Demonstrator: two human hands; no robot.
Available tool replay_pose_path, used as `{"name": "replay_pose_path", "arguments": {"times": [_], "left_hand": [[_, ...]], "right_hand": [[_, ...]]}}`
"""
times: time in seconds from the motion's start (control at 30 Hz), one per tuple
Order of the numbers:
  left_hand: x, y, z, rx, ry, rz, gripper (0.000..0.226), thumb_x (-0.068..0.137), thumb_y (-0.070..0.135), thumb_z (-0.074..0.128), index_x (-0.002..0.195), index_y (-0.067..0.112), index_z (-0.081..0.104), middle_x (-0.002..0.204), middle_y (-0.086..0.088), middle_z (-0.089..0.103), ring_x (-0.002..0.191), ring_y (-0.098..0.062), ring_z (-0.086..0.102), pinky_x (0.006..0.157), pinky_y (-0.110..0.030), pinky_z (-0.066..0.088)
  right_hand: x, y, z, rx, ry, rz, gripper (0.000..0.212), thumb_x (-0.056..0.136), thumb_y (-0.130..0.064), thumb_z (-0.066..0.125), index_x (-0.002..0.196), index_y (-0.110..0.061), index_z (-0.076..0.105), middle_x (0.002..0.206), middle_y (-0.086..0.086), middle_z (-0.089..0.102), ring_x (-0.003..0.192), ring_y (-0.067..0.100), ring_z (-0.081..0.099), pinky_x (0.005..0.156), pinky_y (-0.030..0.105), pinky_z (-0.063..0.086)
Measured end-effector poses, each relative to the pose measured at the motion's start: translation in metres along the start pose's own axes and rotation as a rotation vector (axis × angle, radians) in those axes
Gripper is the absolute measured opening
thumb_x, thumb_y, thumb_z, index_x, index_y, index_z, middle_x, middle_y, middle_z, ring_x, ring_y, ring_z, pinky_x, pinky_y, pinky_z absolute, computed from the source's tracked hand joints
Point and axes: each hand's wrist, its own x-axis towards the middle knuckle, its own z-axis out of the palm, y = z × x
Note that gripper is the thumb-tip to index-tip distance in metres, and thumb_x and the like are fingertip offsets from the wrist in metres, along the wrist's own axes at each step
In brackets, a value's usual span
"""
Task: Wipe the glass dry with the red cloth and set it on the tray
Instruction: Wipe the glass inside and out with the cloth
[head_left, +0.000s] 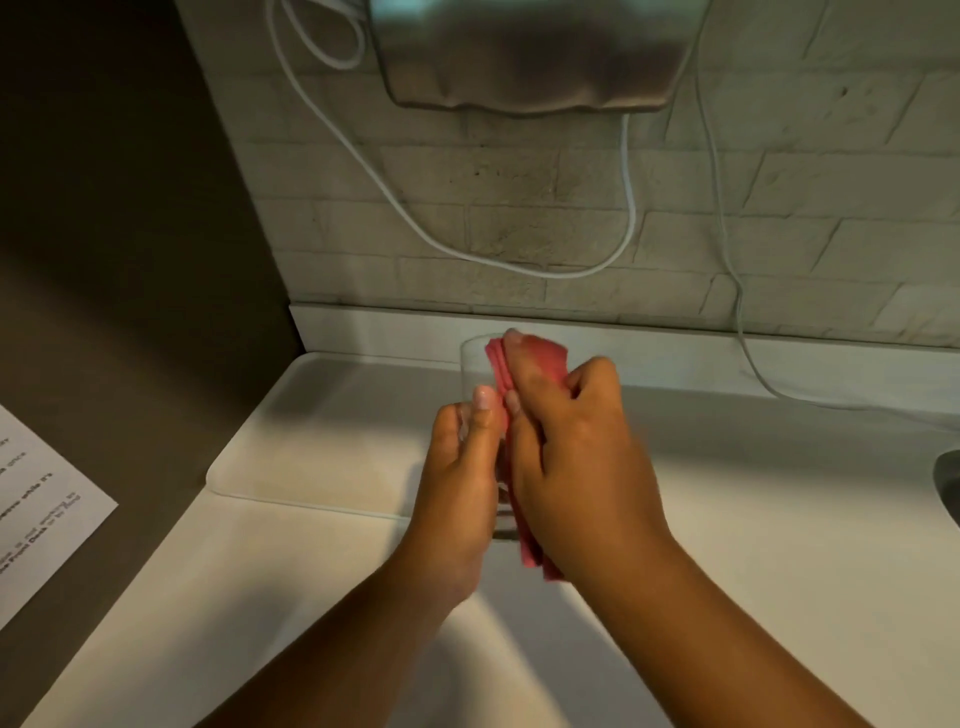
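Note:
A clear drinking glass (475, 364) is held tilted above the counter, its rim pointing away from me. My left hand (460, 483) grips its left side. My right hand (576, 467) presses a folded red cloth (540, 364) against the glass's right side, the cloth running from the rim down past the base. Most of the glass is hidden behind both hands. The white tray (311, 431) lies on the counter to the left, beneath and behind the glass, with nothing on it.
A white counter (753, 519) spans the foreground, with a sink edge (948, 483) at far right. White cables (631, 208) hang down the brick wall under a metal dispenser (530, 57). A printed sheet (36, 509) lies at left on a dark surface.

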Motion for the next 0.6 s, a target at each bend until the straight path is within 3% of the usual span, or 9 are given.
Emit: {"name": "replay_pose_path", "arguments": {"times": [0.1,0.23,0.33,0.4,0.5,0.6], "left_hand": [[-0.004,0.000,0.004,0.000,-0.007,-0.036,0.073,0.071,0.090,0.046,0.123,0.041,0.064,0.113,0.005,0.083,0.106,-0.021,0.080,0.093,-0.052,0.066],[0.007,0.013,-0.004,-0.059,0.084,-0.031,0.067,0.075,0.085,0.047,0.117,0.036,0.066,0.108,-0.012,0.083,0.103,-0.032,0.081,0.091,-0.055,0.066],[0.013,0.016,-0.011,-0.059,0.110,-0.022,0.057,0.074,0.086,0.048,0.105,0.044,0.069,0.099,0.003,0.085,0.095,-0.018,0.082,0.091,-0.048,0.064],[0.014,0.015,-0.013,-0.069,0.112,-0.027,0.051,0.071,0.088,0.049,0.095,0.049,0.069,0.093,0.012,0.084,0.089,-0.009,0.082,0.084,-0.040,0.061],[0.012,0.014,-0.012,-0.092,0.108,-0.025,0.051,0.068,0.091,0.048,0.093,0.052,0.071,0.099,0.012,0.085,0.093,-0.008,0.082,0.083,-0.040,0.061],[0.006,0.010,-0.008,-0.099,0.047,-0.034,0.046,0.069,0.092,0.049,0.094,0.062,0.072,0.106,0.016,0.084,0.100,-0.007,0.081,0.089,-0.042,0.061]], "right_hand": [[0.013,0.004,-0.005,-0.028,-0.004,-0.010,0.059,0.095,-0.058,0.023,0.149,-0.042,0.039,0.102,-0.005,0.036,0.069,0.013,0.050,0.056,0.023,0.046],[-0.003,0.009,-0.002,-0.002,-0.096,0.004,0.054,0.097,-0.060,0.026,0.147,-0.043,0.038,0.100,-0.008,0.038,0.072,0.008,0.053,0.057,0.020,0.048],[-0.022,0.003,0.004,-0.001,-0.133,-0.028,0.045,0.102,-0.055,0.028,0.142,-0.043,0.043,0.091,-0.014,0.040,0.061,0.004,0.051,0.049,0.019,0.045],[-0.029,-0.004,0.006,-0.033,-0.162,-0.048,0.055,0.100,-0.058,0.021,0.151,-0.044,0.034,0.091,-0.013,0.034,0.058,0.005,0.047,0.047,0.018,0.045],[-0.025,-0.008,0.003,-0.076,-0.147,-0.106,0.056,0.100,-0.053,0.023,0.156,-0.045,0.027,0.096,-0.005,0.035,0.061,0.010,0.045,0.048,0.028,0.051],[-0.012,-0.004,0.003,-0.037,-0.090,-0.102,0.052,0.102,-0.054,0.027,0.154,-0.049,0.028,0.101,-0.005,0.035,0.068,0.010,0.050,0.052,0.022,0.050]]}}
